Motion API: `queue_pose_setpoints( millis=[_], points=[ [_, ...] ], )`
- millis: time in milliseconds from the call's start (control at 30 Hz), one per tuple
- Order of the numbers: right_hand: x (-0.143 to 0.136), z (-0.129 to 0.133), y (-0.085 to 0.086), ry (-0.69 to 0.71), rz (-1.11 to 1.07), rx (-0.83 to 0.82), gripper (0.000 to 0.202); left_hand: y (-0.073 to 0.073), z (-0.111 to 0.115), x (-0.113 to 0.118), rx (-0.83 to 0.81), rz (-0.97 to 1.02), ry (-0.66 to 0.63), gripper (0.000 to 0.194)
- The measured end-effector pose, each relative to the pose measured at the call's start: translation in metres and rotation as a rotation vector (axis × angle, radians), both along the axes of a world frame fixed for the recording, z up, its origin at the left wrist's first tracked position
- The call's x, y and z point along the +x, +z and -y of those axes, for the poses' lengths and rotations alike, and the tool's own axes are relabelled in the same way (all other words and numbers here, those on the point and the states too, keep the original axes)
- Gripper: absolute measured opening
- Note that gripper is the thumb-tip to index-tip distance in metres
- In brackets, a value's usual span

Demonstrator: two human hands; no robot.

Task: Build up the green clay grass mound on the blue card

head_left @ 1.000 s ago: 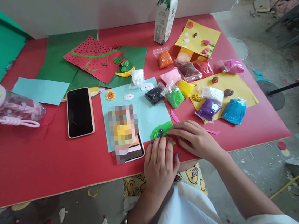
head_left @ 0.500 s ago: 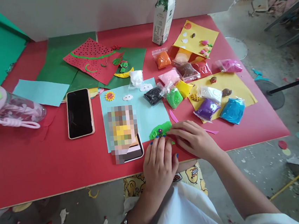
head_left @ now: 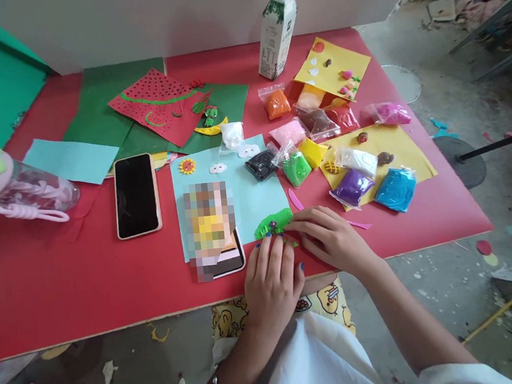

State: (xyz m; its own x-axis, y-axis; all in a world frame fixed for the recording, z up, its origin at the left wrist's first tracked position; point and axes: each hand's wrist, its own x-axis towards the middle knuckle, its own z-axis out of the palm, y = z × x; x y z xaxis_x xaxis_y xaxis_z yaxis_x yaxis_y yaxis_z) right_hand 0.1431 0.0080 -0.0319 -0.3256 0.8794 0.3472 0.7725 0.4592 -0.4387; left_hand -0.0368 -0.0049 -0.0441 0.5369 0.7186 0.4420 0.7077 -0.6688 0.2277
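A light blue sheet (head_left: pixel 256 198) lies near the table's front edge, with a clay sun (head_left: pixel 187 165) and clouds on its upper part. Green clay (head_left: pixel 273 222) with a small purple flower covers its lower right corner. My left hand (head_left: pixel 273 275) rests just below the green clay, fingers extended, fingertips at its lower edge. Right of it, my right hand (head_left: pixel 333 236) has bent fingers, their tips at the clay's right end; whatever they hold is hidden. Small green bits show between the hands. A pink clay tool (head_left: pixel 295 199) lies behind my right hand.
Several clay packets, including a blue one (head_left: pixel 396 190), lie at the right. A white carton (head_left: pixel 276 30) stands at the back. Left are a black-screened phone (head_left: pixel 136 195) and a clear bottle (head_left: pixel 47 185); another phone (head_left: pixel 230 262) overlaps the sheet.
The view has shifted very slightly. Both hands stay at the green clay in nearly the same pose.
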Motion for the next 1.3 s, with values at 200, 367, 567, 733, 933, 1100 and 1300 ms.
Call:
queue_pose_setpoints(
  millis=[200, 367, 567, 733, 933, 1100, 1300],
  points=[
    [0.001, 0.000, 0.000, 0.002, -0.003, 0.008, 0.028, 0.000, 0.000, -0.001, -0.011, -0.005, -0.002, 0.032],
    [0.001, 0.000, 0.001, 0.005, 0.007, 0.000, 0.029, 0.001, 0.000, -0.001, -0.032, 0.002, 0.000, 0.033],
    [0.000, 0.000, 0.002, 0.006, 0.018, -0.004, 0.030, 0.001, 0.000, 0.000, -0.025, 0.008, 0.004, 0.034],
    [-0.001, 0.000, 0.002, 0.001, 0.022, 0.000, 0.030, 0.000, 0.000, 0.000, -0.015, 0.003, 0.008, 0.033],
    [-0.001, 0.001, 0.001, 0.001, 0.026, 0.018, 0.029, 0.000, 0.000, -0.001, -0.025, -0.007, 0.000, 0.036],
    [-0.001, 0.007, 0.002, -0.021, 0.007, 0.006, 0.029, 0.001, 0.000, -0.001, -0.016, -0.003, 0.005, 0.037],
    [-0.007, 0.017, 0.003, -0.117, -0.024, 0.060, 0.019, -0.001, 0.001, -0.001, 0.026, 0.075, 0.015, 0.033]
  ],
)
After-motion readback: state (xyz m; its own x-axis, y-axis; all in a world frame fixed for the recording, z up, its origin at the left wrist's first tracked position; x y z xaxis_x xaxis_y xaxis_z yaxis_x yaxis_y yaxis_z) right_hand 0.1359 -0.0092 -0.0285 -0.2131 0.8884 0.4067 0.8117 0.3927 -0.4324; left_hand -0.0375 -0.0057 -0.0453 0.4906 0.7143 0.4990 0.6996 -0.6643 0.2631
